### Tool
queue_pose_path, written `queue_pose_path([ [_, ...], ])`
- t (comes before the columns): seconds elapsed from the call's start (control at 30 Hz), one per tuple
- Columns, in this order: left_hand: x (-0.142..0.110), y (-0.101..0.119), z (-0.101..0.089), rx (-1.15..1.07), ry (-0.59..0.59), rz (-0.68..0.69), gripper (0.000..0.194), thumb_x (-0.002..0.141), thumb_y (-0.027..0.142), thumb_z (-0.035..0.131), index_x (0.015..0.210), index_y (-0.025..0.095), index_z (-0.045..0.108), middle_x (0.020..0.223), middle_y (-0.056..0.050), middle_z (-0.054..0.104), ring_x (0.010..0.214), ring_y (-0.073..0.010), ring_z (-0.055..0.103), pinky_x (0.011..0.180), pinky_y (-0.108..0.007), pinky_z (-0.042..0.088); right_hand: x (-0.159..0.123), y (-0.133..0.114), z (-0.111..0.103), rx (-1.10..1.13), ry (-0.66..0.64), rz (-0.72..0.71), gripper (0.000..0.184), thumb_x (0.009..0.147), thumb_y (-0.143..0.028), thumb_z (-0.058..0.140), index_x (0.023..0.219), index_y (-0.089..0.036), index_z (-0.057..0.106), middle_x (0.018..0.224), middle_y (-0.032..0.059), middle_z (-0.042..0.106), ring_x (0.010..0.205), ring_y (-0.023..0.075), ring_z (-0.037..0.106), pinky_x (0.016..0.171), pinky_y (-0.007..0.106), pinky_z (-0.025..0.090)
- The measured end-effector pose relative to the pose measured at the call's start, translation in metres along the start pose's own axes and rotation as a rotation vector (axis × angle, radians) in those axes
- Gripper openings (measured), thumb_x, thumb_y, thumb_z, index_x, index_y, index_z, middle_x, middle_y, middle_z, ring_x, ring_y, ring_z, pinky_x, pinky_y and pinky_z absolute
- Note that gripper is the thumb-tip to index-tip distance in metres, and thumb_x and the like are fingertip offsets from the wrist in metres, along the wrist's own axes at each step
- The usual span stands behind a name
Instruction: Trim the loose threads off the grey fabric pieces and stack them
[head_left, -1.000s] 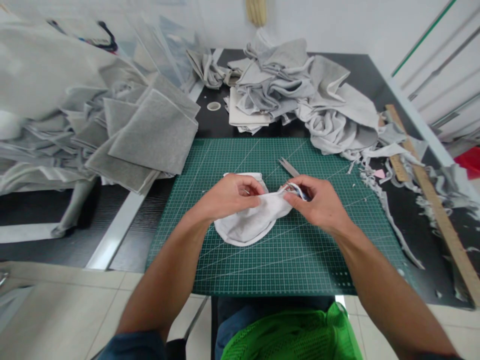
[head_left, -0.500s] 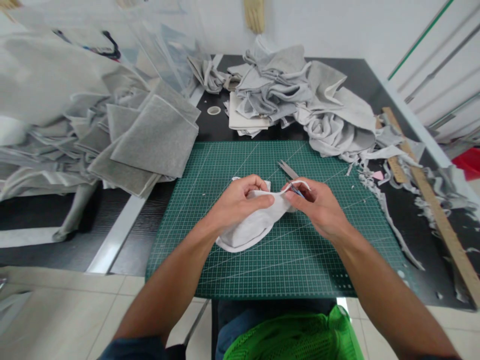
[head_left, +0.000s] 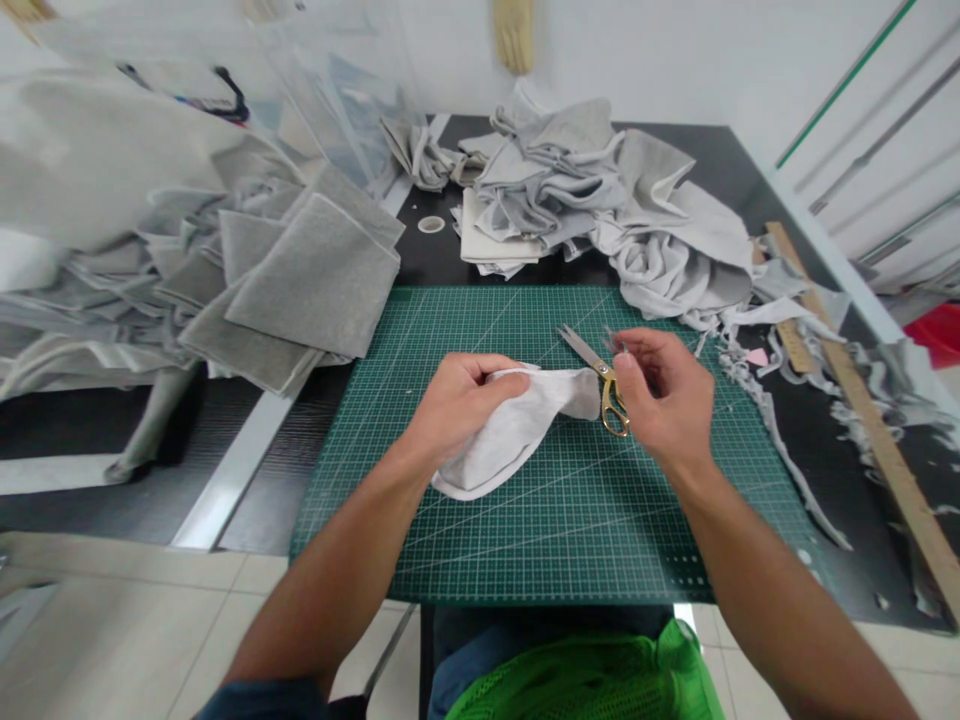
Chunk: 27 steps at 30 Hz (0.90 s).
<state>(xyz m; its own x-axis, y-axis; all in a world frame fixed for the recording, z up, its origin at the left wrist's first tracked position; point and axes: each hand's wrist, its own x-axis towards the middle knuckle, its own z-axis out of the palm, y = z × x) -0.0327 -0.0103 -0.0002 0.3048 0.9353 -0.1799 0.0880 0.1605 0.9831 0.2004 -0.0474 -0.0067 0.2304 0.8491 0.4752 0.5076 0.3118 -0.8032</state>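
Note:
A white fabric piece (head_left: 502, 445) lies on the green cutting mat (head_left: 540, 540), and my left hand (head_left: 457, 400) is closed on its upper edge. My right hand (head_left: 667, 400) hovers just right of the fabric with thumb and fingers pinched together; what they pinch is too small to make out. Gold-handled scissors (head_left: 589, 355) rest on the mat, their handles right beside my right fingers and their blades pointing away to the upper left.
Folded grey fabric squares (head_left: 300, 280) are stacked at the left. A crumpled grey fabric pile (head_left: 600, 190) sits behind the mat, with a tape roll (head_left: 430, 224) beside it. A wooden ruler (head_left: 862, 400) and fabric scraps (head_left: 765, 400) lie at the right. Green mesh (head_left: 585, 680) covers my lap.
My right hand has let go of the fabric's end and drawn away to the right, uncovering the scissors' gold handles. My left hand keeps its hold on the fabric.

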Motion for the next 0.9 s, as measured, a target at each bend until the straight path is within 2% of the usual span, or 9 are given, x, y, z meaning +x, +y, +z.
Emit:
queue_pose_path([
  [0.13, 0.0, 0.001, 0.0, 0.046, 0.016, 0.055, 0.029, 0.079, 0.035, 0.076, 0.101, 0.018, 0.082, 0.087, -0.007, 0.079, 0.07, -0.0167, 0.068, 0.061, -0.026, 0.05, -0.007, -0.01, 0.004, -0.076, -0.208, -0.214, 0.022, 0.087, -0.034, 0.074, 0.107, -0.024, 0.073, 0.098, 0.0054, 0.073, 0.084, 0.0213, 0.067, 0.075, 0.038, 0.057],
  [0.27, 0.001, 0.0, -0.001, 0.081, 0.028, 0.07, 0.029, 0.08, 0.035, 0.075, 0.103, 0.019, 0.082, 0.089, -0.006, 0.08, 0.069, -0.0156, 0.067, 0.058, -0.025, 0.048, -0.014, -0.011, 0.012, -0.045, -0.282, -0.244, 0.021, 0.088, -0.03, 0.073, 0.109, -0.025, 0.074, 0.101, 0.0064, 0.075, 0.092, 0.0232, 0.07, 0.082, 0.042, 0.059],
  [0.5, 0.0, 0.003, 0.0, 0.058, -0.008, 0.078, 0.026, 0.081, 0.036, 0.076, 0.098, 0.017, 0.083, 0.094, -0.008, 0.081, 0.081, -0.0191, 0.071, 0.072, -0.028, 0.054, -0.015, -0.008, 0.017, -0.079, -0.249, -0.204, 0.02, 0.089, -0.029, 0.073, 0.108, -0.023, 0.075, 0.1, 0.0067, 0.076, 0.092, 0.0233, 0.071, 0.084, 0.043, 0.059],
  [0.9, -0.002, 0.003, 0.0, 0.099, -0.068, 0.091, 0.028, 0.085, 0.037, 0.075, 0.104, 0.017, 0.082, 0.095, -0.007, 0.081, 0.078, -0.0174, 0.071, 0.069, -0.026, 0.052, -0.016, -0.007, 0.017, -0.071, -0.201, -0.218, 0.019, 0.089, -0.026, 0.073, 0.107, -0.022, 0.075, 0.1, 0.0065, 0.076, 0.093, 0.0221, 0.071, 0.084, 0.04, 0.059],
])
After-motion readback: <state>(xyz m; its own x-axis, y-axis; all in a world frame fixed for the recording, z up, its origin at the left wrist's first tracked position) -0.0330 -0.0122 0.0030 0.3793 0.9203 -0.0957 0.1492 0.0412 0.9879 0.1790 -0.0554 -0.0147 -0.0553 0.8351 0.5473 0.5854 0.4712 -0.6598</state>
